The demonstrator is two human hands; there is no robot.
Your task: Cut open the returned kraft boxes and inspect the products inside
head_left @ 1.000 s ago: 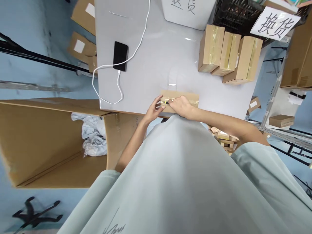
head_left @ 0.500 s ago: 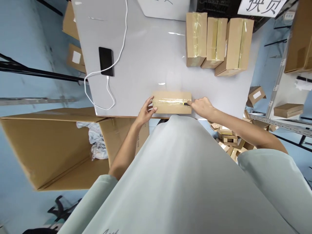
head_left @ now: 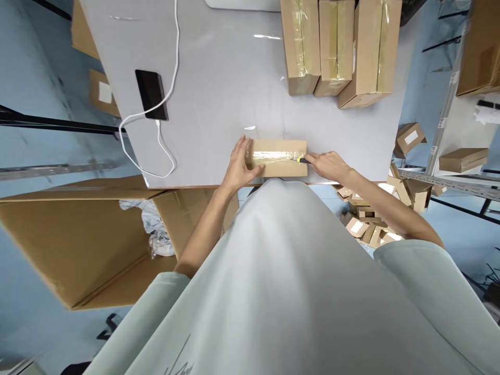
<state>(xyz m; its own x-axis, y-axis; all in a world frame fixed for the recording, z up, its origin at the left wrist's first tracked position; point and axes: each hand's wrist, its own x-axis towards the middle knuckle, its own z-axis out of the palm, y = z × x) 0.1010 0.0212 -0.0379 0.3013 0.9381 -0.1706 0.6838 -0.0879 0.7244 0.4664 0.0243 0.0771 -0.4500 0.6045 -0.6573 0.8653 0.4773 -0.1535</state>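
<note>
A small brown cardboard box (head_left: 279,167) with shiny clear tape along its top lies at the front edge of the grey-white table (head_left: 219,104). My left hand (head_left: 241,165) grips the box's left end, fingers behind it and thumb at its front. In my right hand (head_left: 326,164) is a black and yellow cutter (head_left: 303,160), held with closed fingers at the box's right end. The cutter's tip is at the tape; whether the tape is cut there cannot be made out.
Three taped boxes (head_left: 338,47) stand at the back right of the table. A black phone (head_left: 151,95) with a white cable (head_left: 172,88) lies at left. Below the table's left edge is a large open carton (head_left: 78,245); small boxes (head_left: 367,221) are piled on the floor at right.
My left hand has moved further over the box's left end. The cutter shows more, its tip still near the tape's right part. The view has shifted, moving the table's things left and up.
</note>
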